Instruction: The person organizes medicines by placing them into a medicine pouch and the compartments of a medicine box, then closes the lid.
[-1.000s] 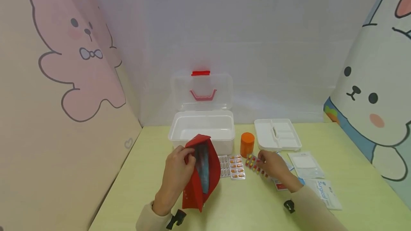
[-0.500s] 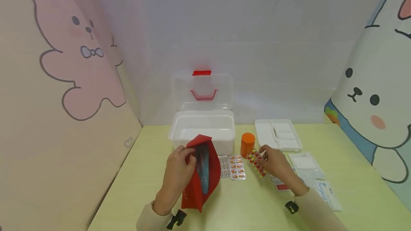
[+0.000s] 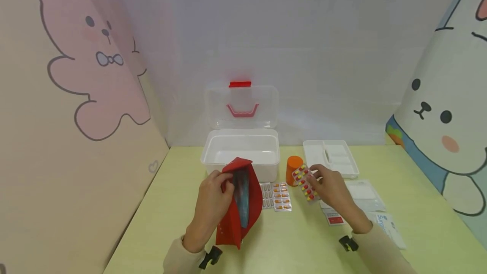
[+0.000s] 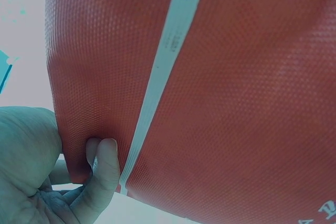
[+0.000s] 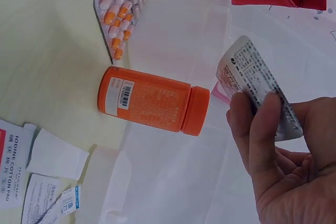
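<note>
My left hand (image 3: 213, 200) pinches the edge of a red pouch (image 3: 255, 200), which gapes at the top. Inside shows a bluish, flat thing (image 3: 242, 200) of unclear kind. In the left wrist view a white stripe runs down the pouch's red cloth (image 4: 226, 87). My right hand (image 3: 332, 189) holds a blister pack of red and yellow capsules (image 3: 305, 183) between thumb and fingers, lifted off the table. Its printed silver back (image 5: 257, 80) faces the right wrist camera. Close behind it stands an orange bottle (image 3: 294, 162). Two more blister packs, orange-and-white (image 3: 282, 198) and greyish (image 3: 267, 195), lie beside the pouch.
An open white box (image 3: 266, 172) with a raised clear lid (image 3: 262, 115) stands at the back. Right of it lies a white divided tray (image 3: 336, 149). Iodine cotton pad packet (image 3: 335, 219), a white dressing packet (image 3: 363, 191) and a surgical packet (image 3: 392, 229) lie at the right.
My right hand has raised the red and yellow blister pack from the table and tilted it up, moving slightly away from me. My left hand and the pouch have hardly moved.
</note>
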### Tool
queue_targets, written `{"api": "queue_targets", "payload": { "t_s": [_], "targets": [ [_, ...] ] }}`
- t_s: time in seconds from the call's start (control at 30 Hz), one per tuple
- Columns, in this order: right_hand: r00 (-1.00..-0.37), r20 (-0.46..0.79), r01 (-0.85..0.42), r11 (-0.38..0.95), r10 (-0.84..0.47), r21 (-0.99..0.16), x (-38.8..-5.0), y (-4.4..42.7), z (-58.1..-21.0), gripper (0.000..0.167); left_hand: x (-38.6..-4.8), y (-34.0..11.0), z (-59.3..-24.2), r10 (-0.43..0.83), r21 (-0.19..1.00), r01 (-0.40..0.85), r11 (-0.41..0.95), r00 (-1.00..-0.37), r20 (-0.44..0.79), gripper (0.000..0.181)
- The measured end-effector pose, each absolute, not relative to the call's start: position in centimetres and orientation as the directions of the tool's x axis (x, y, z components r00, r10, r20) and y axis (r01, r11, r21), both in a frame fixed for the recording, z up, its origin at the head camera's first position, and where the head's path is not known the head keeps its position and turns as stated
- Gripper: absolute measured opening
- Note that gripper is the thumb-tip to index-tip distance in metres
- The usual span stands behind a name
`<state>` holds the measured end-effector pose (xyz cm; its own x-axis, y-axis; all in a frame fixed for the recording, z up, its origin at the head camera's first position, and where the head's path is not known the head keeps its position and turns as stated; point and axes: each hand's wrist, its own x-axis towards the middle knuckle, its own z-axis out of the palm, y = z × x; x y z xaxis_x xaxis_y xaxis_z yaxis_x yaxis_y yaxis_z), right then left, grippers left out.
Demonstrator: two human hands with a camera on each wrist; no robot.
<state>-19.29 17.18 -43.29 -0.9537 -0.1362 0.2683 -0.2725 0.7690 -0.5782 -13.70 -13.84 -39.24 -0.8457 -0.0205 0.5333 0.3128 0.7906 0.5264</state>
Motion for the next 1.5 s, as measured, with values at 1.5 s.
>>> {"api": "queue_targets", "payload": {
  "t_s": [1.5],
  "targets": [
    [-0.87, 0.438, -0.485, 0.552, -0.225, -0.678, -14.3, 9.8, -38.7, 0.043, -13.6, -10.4, -37.9, 0.014, 0.545, 0.394, 0.74, -0.819, 0.573, 0.016]
  ]
}}
